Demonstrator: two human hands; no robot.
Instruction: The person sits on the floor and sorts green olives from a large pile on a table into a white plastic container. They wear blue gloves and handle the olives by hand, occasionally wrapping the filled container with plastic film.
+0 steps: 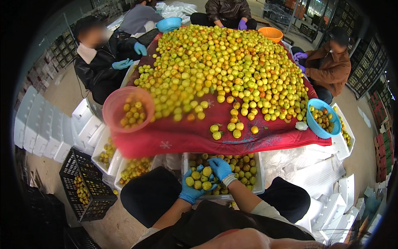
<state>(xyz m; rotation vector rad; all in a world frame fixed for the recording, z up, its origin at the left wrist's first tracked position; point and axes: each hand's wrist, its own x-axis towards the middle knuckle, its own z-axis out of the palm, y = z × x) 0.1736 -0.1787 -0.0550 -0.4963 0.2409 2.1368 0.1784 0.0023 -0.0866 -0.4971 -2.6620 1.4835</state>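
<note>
My left hand, in a blue glove, cups several yellow-green jujubes over a white foam box between my knees. Beside it is my right hand, also blue-gloved, palm down with the fingers bent toward the cupped fruit. Whether those fingers hold a fruit is hidden. More jujubes, some of them browner, fill the box below both hands. The table's red cloth hangs just beyond the box, with a large heap of jujubes on it.
A pink basin and a blue basket hold fruit at the table's near corners. Foam boxes and a black crate with fruit stand left. White foam lids lie right. Gloved co-workers sit around the table.
</note>
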